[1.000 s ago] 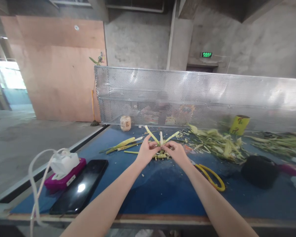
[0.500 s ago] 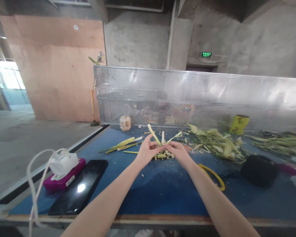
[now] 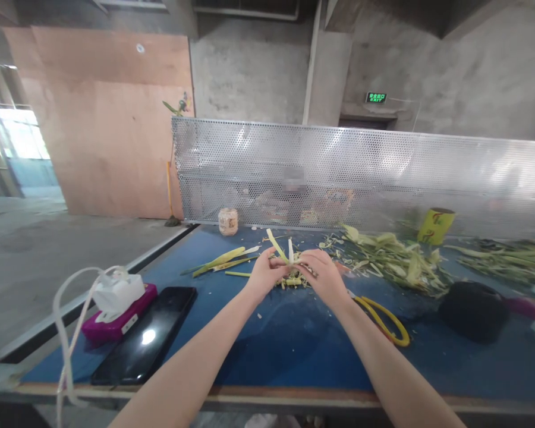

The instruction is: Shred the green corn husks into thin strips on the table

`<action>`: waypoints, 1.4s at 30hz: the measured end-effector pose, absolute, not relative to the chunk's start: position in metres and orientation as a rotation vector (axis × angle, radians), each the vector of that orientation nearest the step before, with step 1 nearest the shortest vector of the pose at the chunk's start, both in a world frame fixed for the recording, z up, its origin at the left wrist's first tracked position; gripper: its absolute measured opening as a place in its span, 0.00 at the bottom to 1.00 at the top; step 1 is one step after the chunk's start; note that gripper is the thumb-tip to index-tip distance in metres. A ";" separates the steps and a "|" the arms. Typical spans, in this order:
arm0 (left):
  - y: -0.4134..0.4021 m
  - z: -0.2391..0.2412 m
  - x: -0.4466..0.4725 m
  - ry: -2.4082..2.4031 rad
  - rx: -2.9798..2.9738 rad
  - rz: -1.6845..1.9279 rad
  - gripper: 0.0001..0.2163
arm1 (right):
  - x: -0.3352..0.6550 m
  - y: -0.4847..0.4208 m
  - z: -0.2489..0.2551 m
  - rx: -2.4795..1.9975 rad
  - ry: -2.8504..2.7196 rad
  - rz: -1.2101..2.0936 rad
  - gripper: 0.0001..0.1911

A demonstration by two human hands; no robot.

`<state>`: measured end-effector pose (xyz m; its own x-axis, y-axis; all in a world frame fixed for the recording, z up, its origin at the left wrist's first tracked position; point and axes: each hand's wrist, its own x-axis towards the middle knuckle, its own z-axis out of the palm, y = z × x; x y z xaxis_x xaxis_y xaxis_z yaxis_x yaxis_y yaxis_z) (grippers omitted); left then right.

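Note:
Over the middle of the blue table (image 3: 294,351), my left hand (image 3: 263,274) and my right hand (image 3: 323,276) meet, both closed on a small bundle of pale green leaf strips (image 3: 282,249). The strips stick up and fan out between my fingers. A little heap of cut scraps (image 3: 292,280) lies on the table just under my hands. Long green stalks (image 3: 218,261) lie flat to the left of my left hand.
Yellow-handled scissors (image 3: 383,321) lie by my right forearm. A black phone (image 3: 145,336) and a magenta tissue pack (image 3: 116,309) sit at the near left, a heap of green leaves (image 3: 392,255), a yellow cup (image 3: 433,226) and a black object (image 3: 472,310) at the right. A perforated metal screen (image 3: 361,172) backs the table.
My hands have drawn closer together and the right fingers have folded over the strips, which now fan out less widely than before.

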<state>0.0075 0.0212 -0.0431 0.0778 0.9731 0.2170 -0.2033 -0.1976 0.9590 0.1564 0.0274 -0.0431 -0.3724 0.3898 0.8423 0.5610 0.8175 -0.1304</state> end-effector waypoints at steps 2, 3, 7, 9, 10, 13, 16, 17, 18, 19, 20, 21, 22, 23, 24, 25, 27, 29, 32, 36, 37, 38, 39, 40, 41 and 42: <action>0.021 -0.044 0.008 0.876 1.255 1.358 0.30 | 0.156 0.027 -0.044 -0.648 -2.084 -0.269 0.07; 0.021 -0.045 0.008 0.858 1.259 1.345 0.31 | 0.155 0.027 -0.044 -0.630 -2.108 -0.283 0.08; 0.020 -0.046 0.009 0.823 1.374 1.311 0.32 | 0.154 0.028 -0.045 -0.687 -2.086 -0.248 0.10; 0.019 -0.046 0.010 0.892 1.438 1.319 0.33 | 0.155 0.028 -0.046 -0.746 -2.057 -0.192 0.10; 0.019 -0.046 0.010 0.927 1.451 1.323 0.33 | 0.156 0.028 -0.046 -0.767 -2.053 -0.163 0.11; 0.018 -0.047 0.012 0.916 1.432 1.352 0.33 | 0.158 0.027 -0.044 -0.775 -2.074 -0.086 0.12; 0.016 -0.046 0.013 0.830 1.370 1.365 0.34 | 0.160 0.029 -0.042 -0.710 -2.120 -0.040 0.14; 0.015 -0.045 0.013 0.816 1.352 1.355 0.35 | 0.161 0.031 -0.041 -0.680 -2.127 -0.021 0.14; 0.014 -0.045 0.014 0.812 1.335 1.340 0.35 | 0.162 0.032 -0.041 -0.653 -2.125 0.001 0.14; 0.013 -0.044 0.014 0.814 1.316 1.323 0.34 | 0.162 0.034 -0.041 -0.636 -2.116 0.025 0.14; 0.013 -0.044 0.014 0.815 1.293 1.311 0.33 | 0.162 0.035 -0.041 -0.628 -2.099 0.050 0.13; 0.013 -0.044 0.014 0.814 1.271 1.306 0.32 | 0.163 0.037 -0.041 -0.627 -2.083 0.070 0.13; 0.013 -0.044 0.014 0.813 1.250 1.305 0.31 | 0.163 0.037 -0.041 -0.631 -2.071 0.086 0.12; 0.013 -0.045 0.014 0.813 1.232 1.308 0.30 | 0.162 0.037 -0.042 -0.634 -2.064 0.097 0.11; 0.014 -0.045 0.014 0.816 1.215 1.317 0.30 | 0.162 0.037 -0.042 -0.636 -2.062 0.109 0.10; 0.015 -0.045 0.015 0.817 1.200 1.323 0.30 | 0.161 0.036 -0.042 -0.639 -2.057 0.122 0.10; 0.016 -0.046 0.015 0.802 1.162 1.327 0.29 | 0.160 0.034 -0.041 -0.652 -2.044 0.160 0.10; 0.017 -0.045 0.016 0.768 1.150 1.333 0.28 | 0.158 0.031 -0.040 -0.671 -2.020 0.225 0.11; 0.017 -0.043 0.015 0.771 1.207 1.331 0.27 | 0.158 0.030 -0.037 -0.692 -1.985 0.334 0.13; 0.014 -0.040 0.014 0.901 1.334 1.323 0.29 | 0.159 0.031 -0.035 -0.742 -1.963 0.388 0.14; 0.012 -0.040 0.014 0.921 1.395 1.305 0.28 | 0.160 0.032 -0.035 -0.765 -1.951 0.389 0.14; 0.011 -0.039 0.014 0.928 1.464 1.278 0.27 | 0.161 0.032 -0.035 -0.793 -1.936 0.387 0.13; 0.010 -0.039 0.014 0.920 1.531 1.252 0.26 | 0.161 0.032 -0.035 -0.820 -1.919 0.388 0.13; 0.008 -0.039 0.014 0.902 1.591 1.232 0.25 | 0.162 0.032 -0.035 -0.842 -1.907 0.392 0.14; 0.007 -0.039 0.014 0.881 1.642 1.222 0.24 | 0.162 0.031 -0.035 -0.853 -1.907 0.402 0.15; 0.007 -0.039 0.014 0.862 1.685 1.215 0.23 | 0.163 0.031 -0.035 -0.851 -1.915 0.413 0.17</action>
